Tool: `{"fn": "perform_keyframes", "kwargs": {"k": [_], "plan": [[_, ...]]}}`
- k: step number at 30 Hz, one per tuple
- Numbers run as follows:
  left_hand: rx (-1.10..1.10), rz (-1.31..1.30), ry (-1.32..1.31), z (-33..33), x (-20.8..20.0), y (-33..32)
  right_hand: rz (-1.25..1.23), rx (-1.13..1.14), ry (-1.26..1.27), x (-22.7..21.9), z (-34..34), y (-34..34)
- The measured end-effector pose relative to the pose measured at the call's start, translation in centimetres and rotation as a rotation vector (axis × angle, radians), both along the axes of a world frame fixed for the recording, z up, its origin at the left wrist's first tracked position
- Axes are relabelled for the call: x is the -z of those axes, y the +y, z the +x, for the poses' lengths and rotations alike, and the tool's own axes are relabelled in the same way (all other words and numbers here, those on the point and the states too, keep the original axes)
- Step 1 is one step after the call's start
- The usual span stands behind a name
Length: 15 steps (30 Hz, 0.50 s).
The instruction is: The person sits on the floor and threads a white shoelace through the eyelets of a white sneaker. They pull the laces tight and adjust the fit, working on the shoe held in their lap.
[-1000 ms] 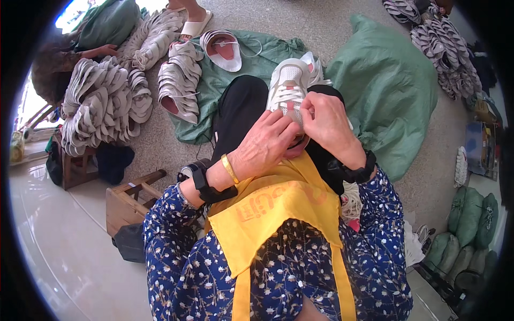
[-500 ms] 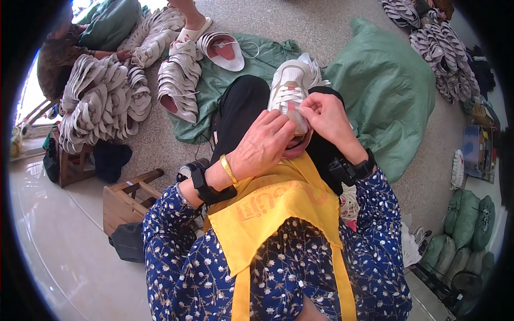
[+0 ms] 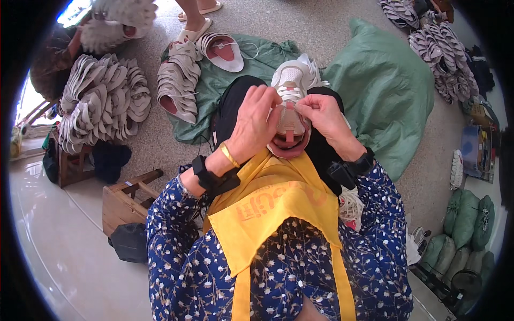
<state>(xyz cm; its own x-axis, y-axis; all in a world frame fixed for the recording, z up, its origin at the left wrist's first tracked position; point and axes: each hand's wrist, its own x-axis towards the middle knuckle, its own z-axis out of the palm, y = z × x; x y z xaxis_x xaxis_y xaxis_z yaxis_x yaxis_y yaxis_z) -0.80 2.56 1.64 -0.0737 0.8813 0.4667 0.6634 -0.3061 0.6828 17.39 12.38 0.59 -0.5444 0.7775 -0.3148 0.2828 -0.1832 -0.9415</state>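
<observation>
Fingers of your left hand [image 3: 256, 124] and right hand [image 3: 323, 113] pinch the lace [image 3: 289, 95] on the shoe [image 3: 293, 80] at twelve o'clock; pull evenly.

Your shoe [image 3: 292, 88] is white with pink inside — yellow apron [image 3: 278, 208], navy flowered sleeves [image 3: 176, 251], green sacks [image 3: 385, 91].

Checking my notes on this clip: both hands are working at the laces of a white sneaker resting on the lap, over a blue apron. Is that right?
Not quite: the apron is yellow, not blue; the blue is the flowered blouse. The head view shows it. The rest holds: the left hand and right hand are both at the laces of the white sneaker on the lap.
</observation>
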Motion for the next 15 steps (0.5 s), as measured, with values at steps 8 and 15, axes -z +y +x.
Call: {"fn": "perform_keyframes", "kwargs": {"k": [8, 15], "plan": [[0.004, -0.111, -0.072, 0.2, 1.4, 0.7, -0.152, 0.022, 0.015, -0.6, -0.2, 0.0], [0.036, -0.240, -0.227, -0.3, 1.8, 0.9, -0.103, -0.021, 0.079, -0.6, 0.1, -0.2]]}}
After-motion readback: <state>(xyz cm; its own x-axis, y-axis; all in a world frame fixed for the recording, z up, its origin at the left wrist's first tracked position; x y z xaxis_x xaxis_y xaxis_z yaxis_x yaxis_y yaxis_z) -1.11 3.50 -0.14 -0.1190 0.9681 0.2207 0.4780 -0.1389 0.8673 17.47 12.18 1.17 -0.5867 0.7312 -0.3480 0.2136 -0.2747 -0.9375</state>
